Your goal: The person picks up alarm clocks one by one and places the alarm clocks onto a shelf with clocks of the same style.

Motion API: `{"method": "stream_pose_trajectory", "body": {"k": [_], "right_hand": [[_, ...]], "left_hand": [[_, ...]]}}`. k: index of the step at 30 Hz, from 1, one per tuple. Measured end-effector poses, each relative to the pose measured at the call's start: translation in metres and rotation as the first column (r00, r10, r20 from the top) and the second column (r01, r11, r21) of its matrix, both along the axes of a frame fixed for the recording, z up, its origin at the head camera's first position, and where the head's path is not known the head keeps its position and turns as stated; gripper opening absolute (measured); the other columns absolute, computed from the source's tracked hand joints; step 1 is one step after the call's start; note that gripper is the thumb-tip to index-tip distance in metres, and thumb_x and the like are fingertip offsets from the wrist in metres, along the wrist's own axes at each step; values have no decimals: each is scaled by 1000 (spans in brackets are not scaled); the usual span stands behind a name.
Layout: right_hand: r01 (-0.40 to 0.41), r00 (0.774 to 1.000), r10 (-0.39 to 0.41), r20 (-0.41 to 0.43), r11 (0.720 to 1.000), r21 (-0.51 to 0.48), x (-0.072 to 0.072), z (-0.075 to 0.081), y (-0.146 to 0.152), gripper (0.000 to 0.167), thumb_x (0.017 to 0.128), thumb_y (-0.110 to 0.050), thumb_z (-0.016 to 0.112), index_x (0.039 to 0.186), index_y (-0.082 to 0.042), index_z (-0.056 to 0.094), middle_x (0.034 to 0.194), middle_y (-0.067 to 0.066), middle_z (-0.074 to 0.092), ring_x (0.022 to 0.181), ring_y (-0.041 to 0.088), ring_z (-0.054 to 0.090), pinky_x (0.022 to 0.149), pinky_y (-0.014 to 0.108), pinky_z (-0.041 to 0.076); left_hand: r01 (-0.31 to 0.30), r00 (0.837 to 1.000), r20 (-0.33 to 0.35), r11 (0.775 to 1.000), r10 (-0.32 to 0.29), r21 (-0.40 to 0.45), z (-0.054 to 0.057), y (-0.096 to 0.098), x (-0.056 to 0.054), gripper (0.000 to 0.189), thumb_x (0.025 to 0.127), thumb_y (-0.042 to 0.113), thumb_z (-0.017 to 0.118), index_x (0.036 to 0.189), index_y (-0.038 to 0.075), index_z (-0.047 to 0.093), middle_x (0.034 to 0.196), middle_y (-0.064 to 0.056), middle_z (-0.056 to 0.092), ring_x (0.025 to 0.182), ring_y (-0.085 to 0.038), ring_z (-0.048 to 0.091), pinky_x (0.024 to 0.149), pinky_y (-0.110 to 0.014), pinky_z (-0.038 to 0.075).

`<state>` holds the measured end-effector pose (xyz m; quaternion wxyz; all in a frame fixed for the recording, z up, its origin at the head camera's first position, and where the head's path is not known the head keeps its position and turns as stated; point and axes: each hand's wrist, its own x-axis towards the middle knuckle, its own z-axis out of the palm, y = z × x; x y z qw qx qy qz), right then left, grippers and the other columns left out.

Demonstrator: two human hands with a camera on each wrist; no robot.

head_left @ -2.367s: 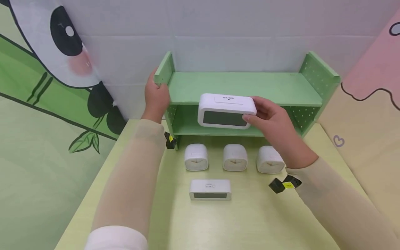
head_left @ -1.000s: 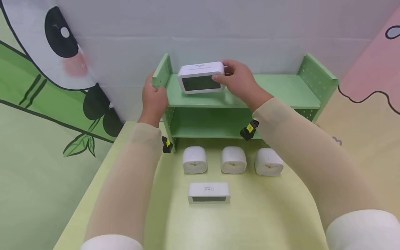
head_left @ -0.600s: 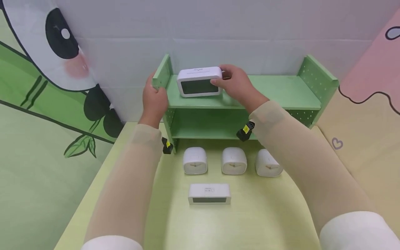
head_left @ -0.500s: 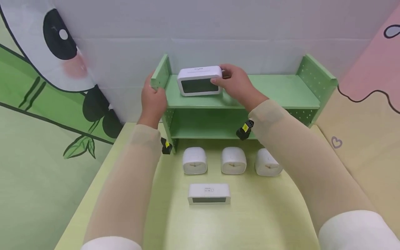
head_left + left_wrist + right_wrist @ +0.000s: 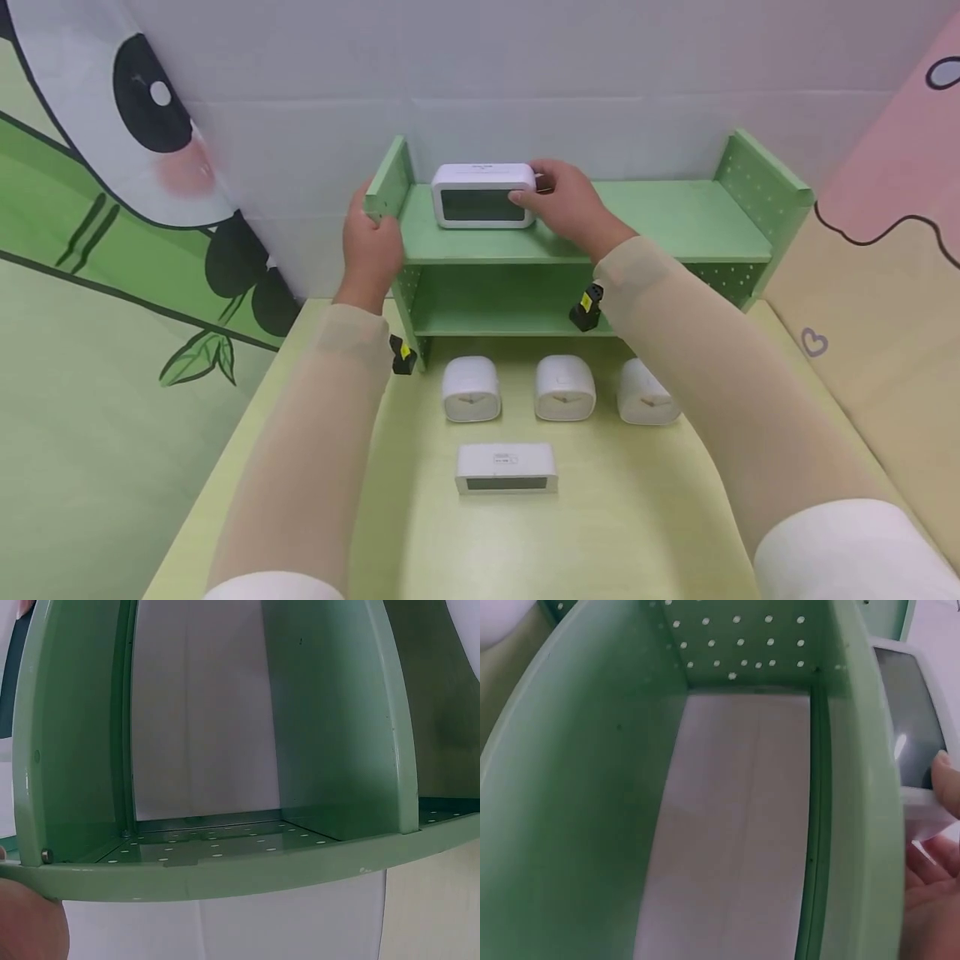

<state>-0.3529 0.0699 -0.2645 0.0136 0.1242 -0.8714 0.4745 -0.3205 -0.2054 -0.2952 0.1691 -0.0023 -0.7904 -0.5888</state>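
A white digital clock (image 5: 480, 204) with a dark display stands upright on the top board of the green shelf (image 5: 645, 218), near its left end. My right hand (image 5: 566, 204) grips the clock's right end, thumb on the front at the display's edge and fingers behind. In the right wrist view the clock (image 5: 911, 712) shows beyond the board's edge, with the thumb over its display. My left hand (image 5: 371, 254) holds the shelf's left side panel (image 5: 388, 179), its fingers hidden behind the panel. Part of that hand (image 5: 30, 922) appears at the left wrist view's lower corner.
Three white rounded clocks with gold hands, left (image 5: 471, 390), middle (image 5: 565, 388) and right (image 5: 645, 396), stand on the table (image 5: 600, 533) before the shelf. The right one is partly covered by my sleeve. A second white digital clock (image 5: 507, 468) lies nearer.
My right hand has carried the digital clock up and left from in front of the shelf, lowered it onto the top board and levelled its tilt. My left hand has kept its hold.
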Motion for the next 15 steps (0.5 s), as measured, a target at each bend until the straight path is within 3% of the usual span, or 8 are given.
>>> {"method": "stream_pose_trajectory", "body": {"k": [9, 15], "right_hand": [[-38, 999, 39, -13, 998, 49, -12, 0, 5, 66, 99, -40, 69, 157, -20, 45, 141, 2, 58, 123, 14, 54, 103, 33, 42], [-54, 998, 56, -28, 997, 55, -19, -5, 4, 61, 99, -37, 69, 153, -16, 50, 139, 3, 59, 123, 15, 55, 102, 32, 44]], "left_hand": [[6, 1000, -6, 1000, -6, -3, 1, -2, 0, 64, 102, 9, 33, 163, 29, 29, 157, 3, 42, 134, -16, 44, 110, -38, 39], [7, 1000, 18, 1000, -7, -13, -4, -4, 2, 63, 103, 12, 33, 163, 29, 28, 156, 2, 43, 134, -19, 45, 110, -41, 40]]}}
